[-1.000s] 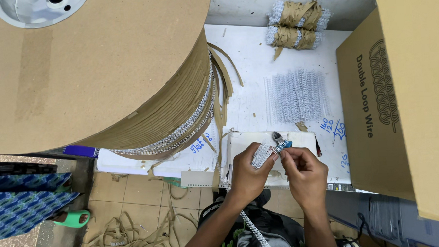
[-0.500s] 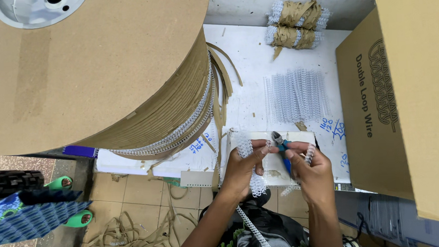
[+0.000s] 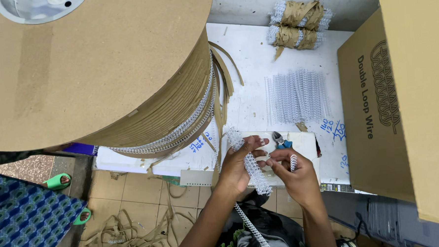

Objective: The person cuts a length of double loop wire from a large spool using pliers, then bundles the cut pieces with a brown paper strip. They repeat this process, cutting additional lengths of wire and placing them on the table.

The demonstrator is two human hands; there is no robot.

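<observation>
Looking down from the head camera, the far left shows a tiled floor (image 3: 133, 191) with a blue patterned cloth (image 3: 21, 216), two green sandals (image 3: 59, 182) on another person's feet, and a pile of brown paper strips (image 3: 130, 236). Above them hangs a very large cardboard spool (image 3: 94, 69) wound with white double-loop binding wire between paper layers. Next comes the white work table (image 3: 256, 67), marked with some blue handwriting. On it lies a row of cut wire pieces (image 3: 297, 96), and at the back edge rest two bundles wrapped in brown paper (image 3: 299, 23). A pair of blue-handled cutters (image 3: 281, 140) lies just beyond the hands.

The left hand (image 3: 238, 167) is closed around a long strip of binding wire (image 3: 253, 169), which runs from the fingers down toward the person's lap. The right hand (image 3: 295, 174) pinches a short cut piece of wire (image 3: 293, 162) between thumb and fingers. At the far right stands a big brown cardboard box (image 3: 406, 105).

Compared with half a second ago, the cutters have left the right hand and now lie on the table, and the short piece is separated from the strip. The sandals have also moved closer to the table.
</observation>
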